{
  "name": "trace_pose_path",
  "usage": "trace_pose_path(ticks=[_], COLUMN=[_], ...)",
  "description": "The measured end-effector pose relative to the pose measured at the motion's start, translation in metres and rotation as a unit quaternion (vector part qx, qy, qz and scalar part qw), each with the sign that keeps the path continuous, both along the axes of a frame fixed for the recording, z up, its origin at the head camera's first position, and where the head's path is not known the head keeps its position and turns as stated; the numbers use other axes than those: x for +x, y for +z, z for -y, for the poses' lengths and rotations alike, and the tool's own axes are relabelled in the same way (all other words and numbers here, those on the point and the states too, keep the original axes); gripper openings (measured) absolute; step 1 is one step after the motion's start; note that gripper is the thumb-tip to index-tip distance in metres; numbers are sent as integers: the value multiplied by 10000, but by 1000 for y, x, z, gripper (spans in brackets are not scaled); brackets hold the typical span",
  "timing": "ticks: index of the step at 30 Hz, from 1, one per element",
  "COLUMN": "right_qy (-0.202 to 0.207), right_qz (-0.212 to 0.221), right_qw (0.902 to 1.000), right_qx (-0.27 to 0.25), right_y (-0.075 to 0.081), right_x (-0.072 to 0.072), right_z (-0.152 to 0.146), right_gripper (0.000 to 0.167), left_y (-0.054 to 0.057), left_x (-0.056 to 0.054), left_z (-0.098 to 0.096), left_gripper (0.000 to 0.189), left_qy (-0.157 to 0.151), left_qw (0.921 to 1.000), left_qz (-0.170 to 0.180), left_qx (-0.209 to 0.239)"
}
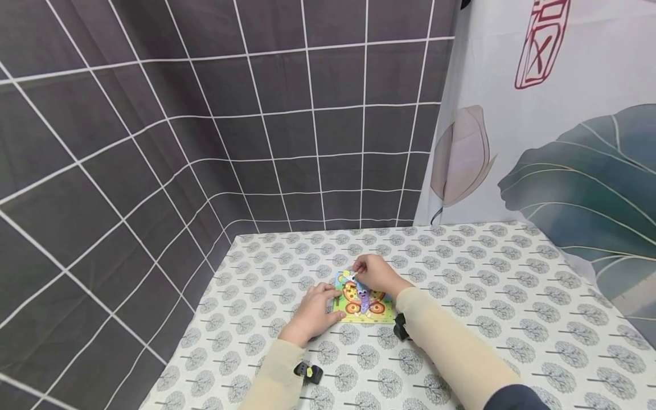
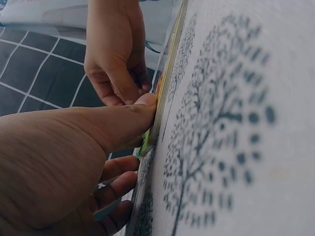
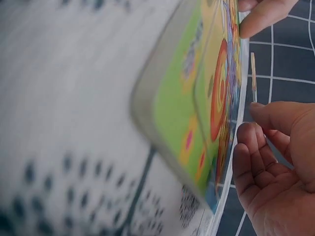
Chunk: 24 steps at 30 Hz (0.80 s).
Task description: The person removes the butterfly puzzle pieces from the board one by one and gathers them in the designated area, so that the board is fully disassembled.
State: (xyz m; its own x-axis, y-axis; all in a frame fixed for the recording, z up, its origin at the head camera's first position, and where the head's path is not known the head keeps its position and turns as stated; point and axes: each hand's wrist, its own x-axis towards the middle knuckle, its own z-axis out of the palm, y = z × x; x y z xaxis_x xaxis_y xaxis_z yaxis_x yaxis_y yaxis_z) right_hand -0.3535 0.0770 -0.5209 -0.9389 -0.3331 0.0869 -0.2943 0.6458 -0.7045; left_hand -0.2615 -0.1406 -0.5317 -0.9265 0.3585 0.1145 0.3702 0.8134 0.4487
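A colourful butterfly puzzle board [image 1: 376, 319] lies flat on the table, with green borders and a purple butterfly body [image 1: 364, 300] at its middle. My left hand [image 1: 315, 310] rests at the board's left side, its thumb and fingers touching the edge. In the left wrist view the left thumb [image 2: 140, 110] presses against the board's edge. Above the far part of the board, my right hand [image 1: 378, 274] pinches a thin flat puzzle piece [image 3: 253, 73], seen edge-on in the right wrist view between thumb and fingertips. The piece's printed face is hard to make out.
The table wears a white cloth [image 1: 246, 324] printed with grey trees. Behind it and to the left hangs a dark curtain [image 1: 287, 136] with white grid lines. A pale curtain [image 1: 476, 159] with leaf and flower prints hangs at the right.
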Motion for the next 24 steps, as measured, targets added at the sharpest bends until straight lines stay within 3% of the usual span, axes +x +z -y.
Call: trace_pose_path(ticks=[12, 19, 24], right_qy=[-217, -186, -299], right_qz=[30, -208, -97], right_qw=[9997, 9996, 9993], right_qx=[-89, -64, -197], right_y=[3, 3, 4], right_x=[3, 6, 8], right_z=[-36, -59, -76], right_gripper=[12, 10, 10], left_y=[3, 0, -2], left_x=[0, 0, 1], left_z=[-1, -1, -1], left_gripper=[56, 56, 55], left_qy=[32, 36, 65], left_qw=[10000, 9999, 9998], left_qz=[36, 99, 126], left_qx=[11, 79, 109])
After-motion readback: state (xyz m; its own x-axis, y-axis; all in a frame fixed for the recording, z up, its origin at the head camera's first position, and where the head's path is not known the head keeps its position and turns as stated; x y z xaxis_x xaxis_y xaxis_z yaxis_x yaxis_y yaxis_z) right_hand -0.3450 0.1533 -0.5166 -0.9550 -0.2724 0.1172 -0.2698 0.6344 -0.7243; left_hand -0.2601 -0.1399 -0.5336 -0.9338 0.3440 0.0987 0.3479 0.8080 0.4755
